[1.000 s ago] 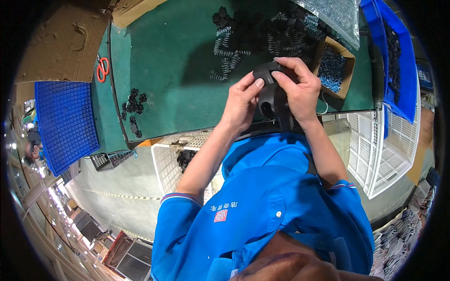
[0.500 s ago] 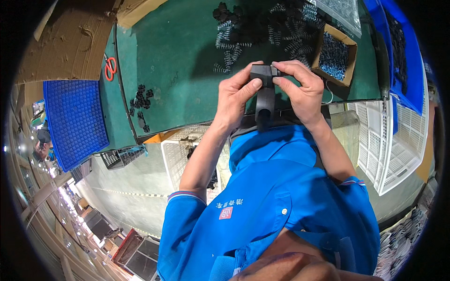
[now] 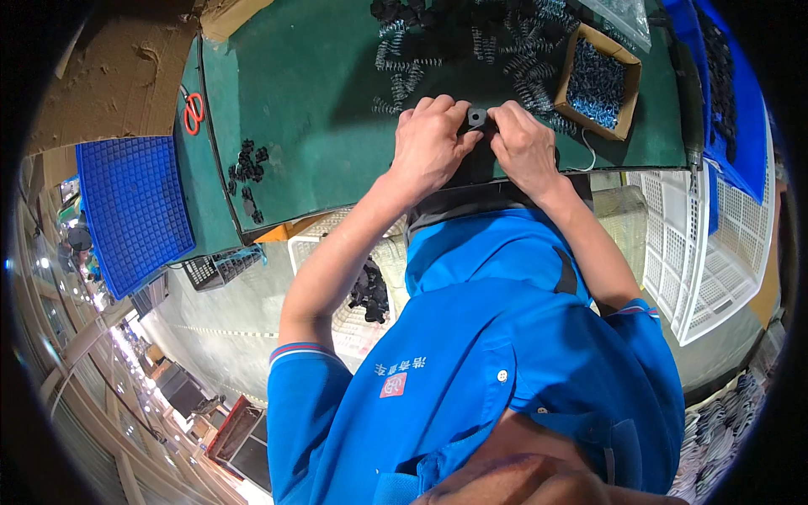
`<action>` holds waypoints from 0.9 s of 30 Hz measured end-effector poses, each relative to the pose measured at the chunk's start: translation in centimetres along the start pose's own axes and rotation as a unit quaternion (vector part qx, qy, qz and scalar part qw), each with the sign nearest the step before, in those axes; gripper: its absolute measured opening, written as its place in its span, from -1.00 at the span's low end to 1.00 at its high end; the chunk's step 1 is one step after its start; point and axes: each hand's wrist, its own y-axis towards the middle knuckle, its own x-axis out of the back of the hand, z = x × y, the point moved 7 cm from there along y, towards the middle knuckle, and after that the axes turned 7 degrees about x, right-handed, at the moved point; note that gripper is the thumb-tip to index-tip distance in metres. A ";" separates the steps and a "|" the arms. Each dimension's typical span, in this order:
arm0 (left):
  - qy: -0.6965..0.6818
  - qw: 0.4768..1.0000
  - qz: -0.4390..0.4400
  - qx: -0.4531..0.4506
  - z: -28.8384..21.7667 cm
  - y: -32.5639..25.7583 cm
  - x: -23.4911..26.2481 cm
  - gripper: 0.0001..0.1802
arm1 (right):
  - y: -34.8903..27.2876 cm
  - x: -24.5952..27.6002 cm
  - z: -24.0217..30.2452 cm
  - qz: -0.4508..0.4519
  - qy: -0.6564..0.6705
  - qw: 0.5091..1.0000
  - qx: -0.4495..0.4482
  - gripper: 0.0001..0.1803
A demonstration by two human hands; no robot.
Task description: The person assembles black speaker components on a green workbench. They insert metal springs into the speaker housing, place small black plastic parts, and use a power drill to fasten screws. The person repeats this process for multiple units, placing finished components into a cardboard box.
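Note:
My left hand and my right hand grip a black plastic part from both sides, above the near edge of the bench. A small end face with a round hole points up between my thumbs; my fingers hide most of the rest. Just beyond my hands lie loose metal coil springs and a heap of small black pieces. Right of my right hand, an open cardboard box holds many small silvery-blue metal pieces.
Small black pieces lie on the green bench top at left, near orange-handled scissors. A blue tray hangs past the left edge. White crates and a blue bin stand at right. Black parts sit in a crate below.
Both hands have turned over, knuckles up, and moved slightly away from me. The black part has tilted so its holed end faces up; its long curved portion no longer shows.

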 end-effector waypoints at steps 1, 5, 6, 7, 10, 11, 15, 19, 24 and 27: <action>0.020 1.000 -0.001 -0.004 -0.2 0.0 -0.1 -0.66 | 0.0 0.0 0.0 0.010 0.003 1.000 0.005 -0.72; 0.122 0.992 -0.018 -0.032 -1.6 -0.1 -0.4 -0.71 | 0.0 0.0 -0.2 0.024 0.003 1.000 0.009 -0.70; 0.151 0.987 -0.027 -0.041 -1.9 -0.1 -0.4 -0.72 | 0.0 0.0 -0.2 0.025 0.003 1.000 0.012 -0.69; 0.181 0.982 -0.023 -0.047 -2.1 0.0 -0.6 -0.72 | 0.0 0.0 -0.2 0.026 0.002 1.000 0.014 -0.69; 0.237 0.970 -0.011 -0.061 -2.6 0.7 -1.3 -0.72 | 0.0 0.6 -0.5 0.080 0.017 0.997 -0.011 -0.64; 0.238 0.970 -0.009 -0.056 -2.5 0.6 -1.5 -0.71 | 0.1 1.8 -0.2 0.076 0.049 0.995 -0.040 -0.54; 0.197 0.980 -0.029 -0.022 -1.8 -0.4 -1.0 -0.56 | 0.9 16.8 -8.0 -0.093 -0.109 0.980 -0.139 -0.44; 0.153 0.987 -0.031 -0.025 -1.9 0.1 -1.0 -0.56 | -1.2 23.7 -20.5 0.129 -0.334 0.845 -0.396 -0.10; 0.135 0.989 -0.047 -0.025 -1.5 -0.2 -0.9 -0.56 | -1.6 23.7 -24.3 0.116 -0.327 0.831 -0.435 -0.04; 0.123 0.988 -0.080 -0.053 -1.6 -0.4 -0.8 -0.58 | -3.4 24.0 -29.9 0.147 -0.177 0.883 -0.409 -0.21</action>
